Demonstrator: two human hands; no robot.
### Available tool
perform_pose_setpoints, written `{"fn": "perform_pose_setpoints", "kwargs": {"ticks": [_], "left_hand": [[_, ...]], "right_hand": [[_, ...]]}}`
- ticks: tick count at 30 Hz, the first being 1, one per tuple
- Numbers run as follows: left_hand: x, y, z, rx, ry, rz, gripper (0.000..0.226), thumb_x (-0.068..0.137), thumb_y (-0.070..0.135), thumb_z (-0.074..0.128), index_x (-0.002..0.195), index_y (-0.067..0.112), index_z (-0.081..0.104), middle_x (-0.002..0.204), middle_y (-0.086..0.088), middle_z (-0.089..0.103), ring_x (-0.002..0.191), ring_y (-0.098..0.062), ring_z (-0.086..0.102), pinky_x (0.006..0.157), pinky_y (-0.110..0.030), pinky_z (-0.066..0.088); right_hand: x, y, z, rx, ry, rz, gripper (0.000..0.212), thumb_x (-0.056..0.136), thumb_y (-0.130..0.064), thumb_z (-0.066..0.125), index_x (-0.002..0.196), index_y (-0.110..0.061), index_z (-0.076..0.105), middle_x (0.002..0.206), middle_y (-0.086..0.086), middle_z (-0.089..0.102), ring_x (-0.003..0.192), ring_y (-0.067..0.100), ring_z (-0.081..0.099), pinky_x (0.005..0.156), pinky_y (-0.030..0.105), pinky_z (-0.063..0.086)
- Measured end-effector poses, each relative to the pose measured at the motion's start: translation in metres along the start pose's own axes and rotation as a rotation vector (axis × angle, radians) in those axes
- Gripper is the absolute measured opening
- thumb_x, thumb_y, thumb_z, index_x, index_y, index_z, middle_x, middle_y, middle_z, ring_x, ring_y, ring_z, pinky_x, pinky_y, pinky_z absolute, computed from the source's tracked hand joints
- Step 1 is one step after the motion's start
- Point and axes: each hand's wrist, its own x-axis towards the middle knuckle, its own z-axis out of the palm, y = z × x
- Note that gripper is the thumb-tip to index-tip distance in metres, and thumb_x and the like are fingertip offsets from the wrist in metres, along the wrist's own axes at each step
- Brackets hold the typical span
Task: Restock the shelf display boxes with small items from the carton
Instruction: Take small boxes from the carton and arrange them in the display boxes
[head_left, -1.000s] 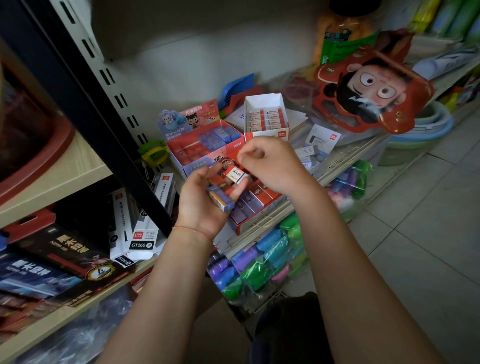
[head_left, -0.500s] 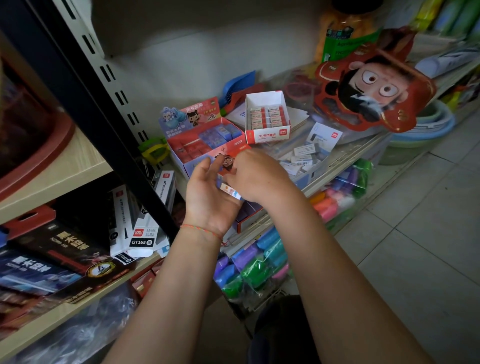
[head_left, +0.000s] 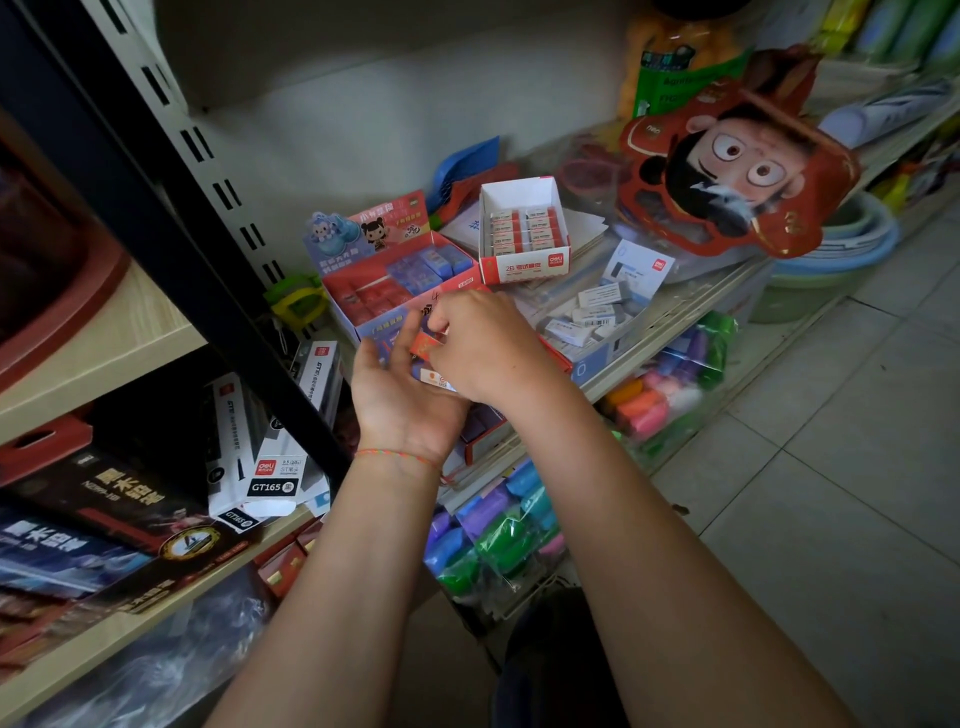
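Nearest the camera, two bare forearms are seen reaching up toward a shelf edge (head_left: 670, 332). The left hand (head_left: 400, 400), with a thin braided band at the wrist, is turned palm up with its fingers loosely curved, and small packaged erasers (head_left: 435, 378) are cradled in it. The right hand (head_left: 483, 348) is laid over them from the right, and a red-wrapped eraser (head_left: 427, 344) is pinched between its thumb and fingers, just above the left palm. Directly behind the hands, a red display box (head_left: 400, 291) with a cartoon header card is seen on the shelf, filled with red packs on its left and blue packs on its right. Just to its right and a little farther back, a white display box (head_left: 522, 231) is stood, holding rows of red-and-white erasers. Loose white erasers (head_left: 592, 312) are scattered in a low tray to the right. Farther back, a red cartoon-face package (head_left: 727, 166) is propped.
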Motion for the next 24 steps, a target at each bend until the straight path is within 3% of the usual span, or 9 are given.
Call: {"fn": "perform_pose_setpoints", "kwargs": {"ticks": [2, 7, 10, 13, 16, 19, 21, 24], "left_hand": [[-0.001, 0.0, 0.0, 0.006, 0.022, 0.008, 0.059, 0.102, 0.052, 0.028, 0.136, 0.012, 0.055, 0.133, -0.016, 0.059, 0.124, -0.032, 0.055, 0.1, -0.049, 0.043], [0.0, -0.002, -0.001, 0.016, 0.051, 0.019, 0.057, 0.102, 0.051, 0.031, 0.134, 0.011, 0.057, 0.132, -0.013, 0.06, 0.12, -0.03, 0.059, 0.096, -0.046, 0.048], [0.001, -0.002, -0.003, 0.043, 0.052, 0.035, 0.056, 0.102, 0.05, 0.031, 0.134, 0.012, 0.057, 0.129, -0.014, 0.063, 0.117, -0.03, 0.061, 0.095, -0.045, 0.048], [0.004, -0.001, -0.007, 0.051, 0.038, 0.04, 0.056, 0.102, 0.051, 0.03, 0.135, 0.013, 0.056, 0.131, -0.012, 0.062, 0.12, -0.028, 0.059, 0.105, -0.044, 0.042], [0.005, 0.0, -0.007, 0.015, 0.005, 0.022, 0.057, 0.102, 0.051, 0.03, 0.137, 0.014, 0.053, 0.131, -0.012, 0.061, 0.123, -0.028, 0.057, 0.111, -0.044, 0.037], [0.007, 0.002, -0.004, -0.027, -0.003, 0.024, 0.056, 0.102, 0.051, 0.03, 0.136, 0.014, 0.054, 0.114, -0.016, 0.068, 0.106, -0.031, 0.066, 0.098, -0.046, 0.047], [0.009, 0.005, -0.003, -0.037, -0.023, 0.03, 0.055, 0.101, 0.052, 0.029, 0.133, 0.013, 0.054, 0.115, -0.025, 0.066, 0.106, -0.041, 0.064, 0.096, -0.055, 0.046], [0.013, 0.012, -0.004, -0.039, -0.005, 0.06, 0.053, 0.102, 0.05, 0.033, 0.131, 0.012, 0.055, 0.112, -0.028, 0.064, 0.106, -0.046, 0.061, 0.095, -0.061, 0.045]], "right_hand": [[-0.002, 0.0, -0.001, 0.009, -0.036, 0.021, 0.019, 0.084, -0.026, 0.071, 0.073, -0.015, 0.059, 0.068, 0.0, 0.045, 0.092, 0.032, 0.056, 0.068, 0.028, 0.031], [-0.005, -0.005, 0.0, -0.028, -0.013, 0.021, 0.017, 0.086, -0.026, 0.07, 0.095, -0.013, 0.073, 0.101, 0.01, 0.063, 0.109, 0.03, 0.047, 0.085, 0.036, 0.046], [-0.004, -0.008, 0.002, -0.005, 0.005, 0.015, 0.011, 0.084, -0.019, 0.069, 0.092, -0.012, 0.071, 0.097, 0.007, 0.068, 0.104, 0.029, 0.056, 0.079, 0.033, 0.048], [-0.006, -0.009, 0.005, -0.005, 0.044, -0.012, 0.015, 0.087, -0.012, 0.063, 0.102, -0.012, 0.066, 0.107, 0.007, 0.068, 0.108, 0.029, 0.054, 0.089, 0.039, 0.048], [-0.005, -0.014, 0.007, -0.016, 0.203, -0.099, 0.014, 0.088, -0.009, 0.059, 0.102, -0.009, 0.064, 0.104, 0.009, 0.067, 0.102, 0.029, 0.055, 0.084, 0.037, 0.045], [0.001, -0.012, -0.003, 0.213, 0.527, -0.093, 0.008, 0.084, -0.007, 0.063, 0.091, -0.009, 0.065, 0.093, 0.01, 0.06, 0.079, 0.02, 0.056, 0.068, 0.029, 0.043], [0.005, 0.005, -0.015, 0.305, 0.671, -0.025, 0.009, 0.085, -0.006, 0.063, 0.093, -0.008, 0.064, 0.095, 0.01, 0.059, 0.078, 0.016, 0.054, 0.068, 0.025, 0.041], [0.007, 0.039, -0.018, 0.319, 0.603, 0.117, 0.012, 0.085, -0.003, 0.064, 0.096, -0.008, 0.062, 0.095, 0.004, 0.06, 0.081, 0.016, 0.056, 0.073, 0.031, 0.049]]}}
